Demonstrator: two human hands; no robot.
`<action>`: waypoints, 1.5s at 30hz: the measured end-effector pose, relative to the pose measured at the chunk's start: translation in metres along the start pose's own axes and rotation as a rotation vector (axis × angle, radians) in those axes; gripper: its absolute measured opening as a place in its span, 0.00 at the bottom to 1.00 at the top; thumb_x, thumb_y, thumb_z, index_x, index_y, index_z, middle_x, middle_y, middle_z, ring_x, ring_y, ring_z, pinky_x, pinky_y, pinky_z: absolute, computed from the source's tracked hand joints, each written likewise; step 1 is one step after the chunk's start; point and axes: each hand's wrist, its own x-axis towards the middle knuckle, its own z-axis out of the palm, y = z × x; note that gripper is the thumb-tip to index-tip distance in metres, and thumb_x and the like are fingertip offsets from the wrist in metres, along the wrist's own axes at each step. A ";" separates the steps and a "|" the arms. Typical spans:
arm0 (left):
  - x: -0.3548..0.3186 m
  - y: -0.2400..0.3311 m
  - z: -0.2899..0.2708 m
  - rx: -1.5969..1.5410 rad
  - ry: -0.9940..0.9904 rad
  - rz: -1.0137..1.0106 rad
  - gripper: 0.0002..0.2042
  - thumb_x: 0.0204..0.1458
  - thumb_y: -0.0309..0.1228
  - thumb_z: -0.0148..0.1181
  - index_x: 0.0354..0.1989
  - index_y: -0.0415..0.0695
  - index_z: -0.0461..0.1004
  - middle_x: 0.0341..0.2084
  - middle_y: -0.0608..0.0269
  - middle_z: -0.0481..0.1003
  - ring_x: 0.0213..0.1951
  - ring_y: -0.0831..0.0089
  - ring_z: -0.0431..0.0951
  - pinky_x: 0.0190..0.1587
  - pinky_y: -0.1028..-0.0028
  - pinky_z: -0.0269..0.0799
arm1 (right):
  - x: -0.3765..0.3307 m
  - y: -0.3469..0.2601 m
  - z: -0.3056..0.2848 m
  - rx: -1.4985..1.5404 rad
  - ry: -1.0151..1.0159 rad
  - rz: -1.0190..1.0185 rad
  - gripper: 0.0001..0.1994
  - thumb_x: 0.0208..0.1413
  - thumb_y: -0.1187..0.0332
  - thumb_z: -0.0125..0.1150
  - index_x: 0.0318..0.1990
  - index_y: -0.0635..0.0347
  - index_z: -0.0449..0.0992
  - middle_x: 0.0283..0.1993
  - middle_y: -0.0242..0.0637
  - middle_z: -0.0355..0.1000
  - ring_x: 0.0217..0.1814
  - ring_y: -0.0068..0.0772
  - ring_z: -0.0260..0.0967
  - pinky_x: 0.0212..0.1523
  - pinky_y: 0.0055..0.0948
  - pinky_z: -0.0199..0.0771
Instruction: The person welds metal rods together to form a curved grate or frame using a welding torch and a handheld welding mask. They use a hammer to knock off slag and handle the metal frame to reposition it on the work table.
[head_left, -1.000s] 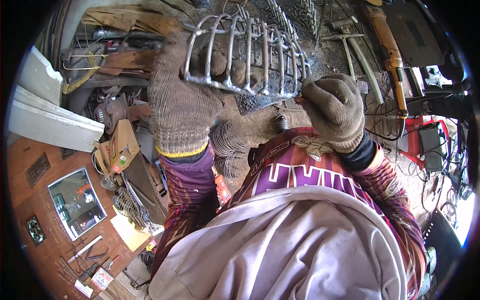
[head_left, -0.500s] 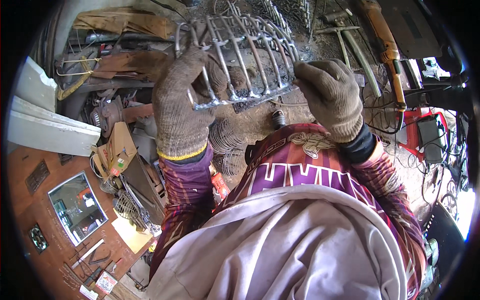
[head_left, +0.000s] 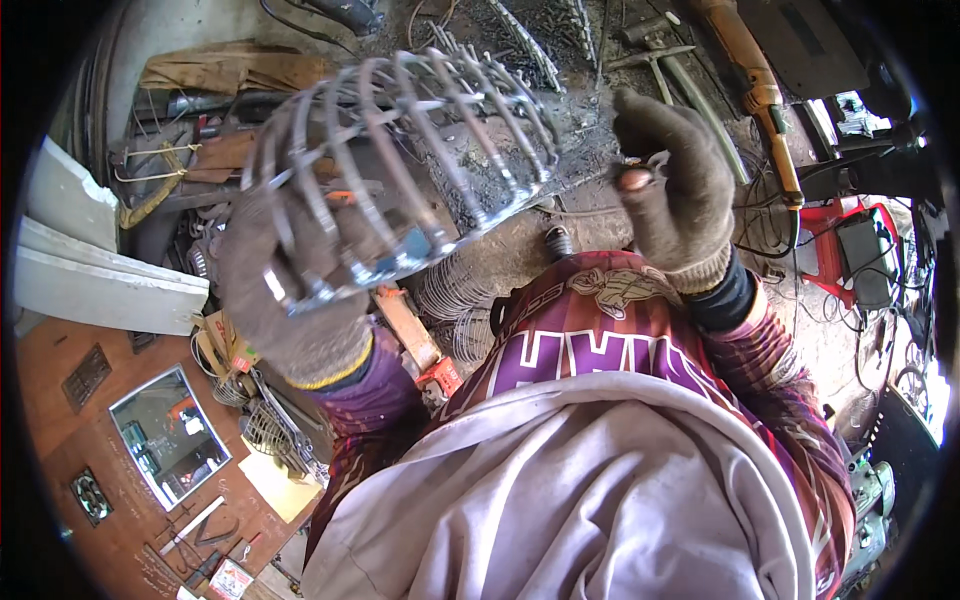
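A curved cage of welded metal rods (head_left: 398, 172) is raised above the work area, tilted with its left end lower. Gripping that left end is my left hand (head_left: 248, 275), in a brown knit glove with a yellow-edged cuff; its fingers are partly hidden by the rods and blurred. My right hand (head_left: 685, 185), gloved alike, hovers to the right, apart from the cage. Its index finger is raised and bent, and a bare thumb tip shows through the glove. I see nothing between the thumb and fingers.
A hammer (head_left: 655, 62) and an orange-brown power tool (head_left: 765, 95) lie at the far right. Stacks of wire rings (head_left: 455, 290) sit below the cage. At left stands a brown board (head_left: 85, 425) with a framed pane and hand tools. A red stool (head_left: 825, 250) stands at right.
My right hand has let go of the cage's right end and its fingers have parted. My left hand has carried the cage left and toward me, tilting its left end down.
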 end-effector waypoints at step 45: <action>0.087 -0.107 0.034 0.001 0.180 0.059 0.21 0.59 0.40 0.57 0.59 0.47 0.70 0.46 0.54 0.79 0.42 0.57 0.82 0.46 0.48 0.81 | -0.065 0.034 -0.057 -0.037 -0.121 0.428 0.15 0.65 0.64 0.54 0.51 0.67 0.75 0.44 0.50 0.76 0.45 0.45 0.75 0.47 0.35 0.73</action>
